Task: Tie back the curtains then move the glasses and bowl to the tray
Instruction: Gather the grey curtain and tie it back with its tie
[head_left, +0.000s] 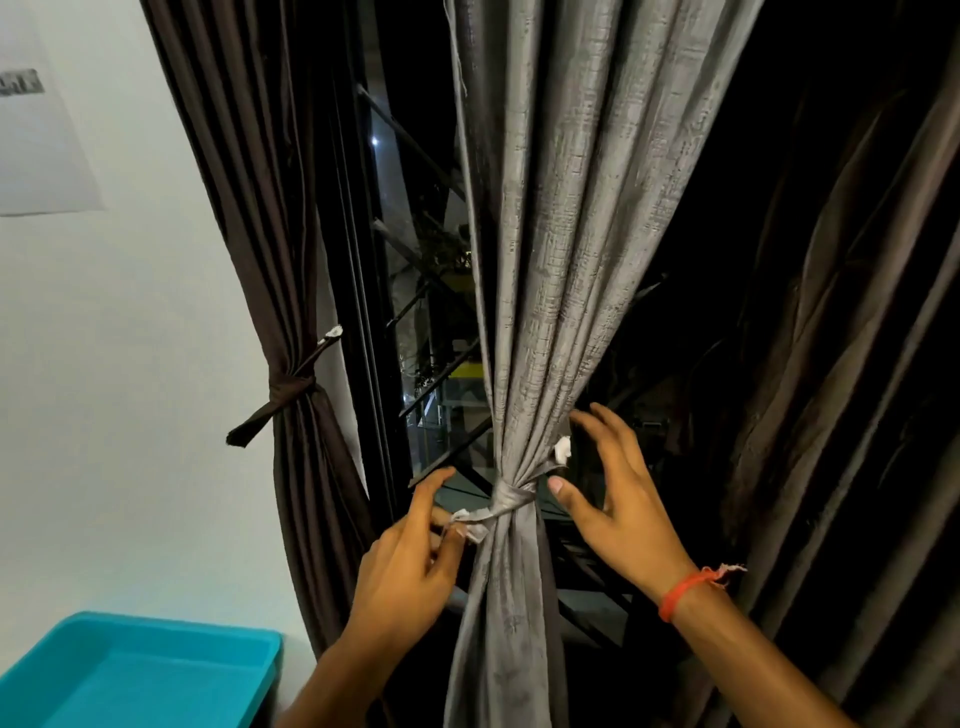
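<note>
A grey curtain (550, 270) hangs in the middle, gathered tight by a grey tie-back band (511, 500) around its waist. My left hand (410, 561) pinches the band's white-tipped left end between thumb and fingers. My right hand (618, 493), with an orange wrist band, hovers just right of the knot with fingers spread, touching nothing I can see; the band's other white end sticks out beside it. A dark brown curtain (270, 218) on the left is held by its own brown tie. A turquoise tray (140, 670) sits at the bottom left. No glasses or bowl are in view.
Behind the curtains is a dark window (415, 291) with a black frame and metal grille. Another brown curtain (852, 395) hangs at the right. The white wall (119, 395) at the left carries a sheet of paper.
</note>
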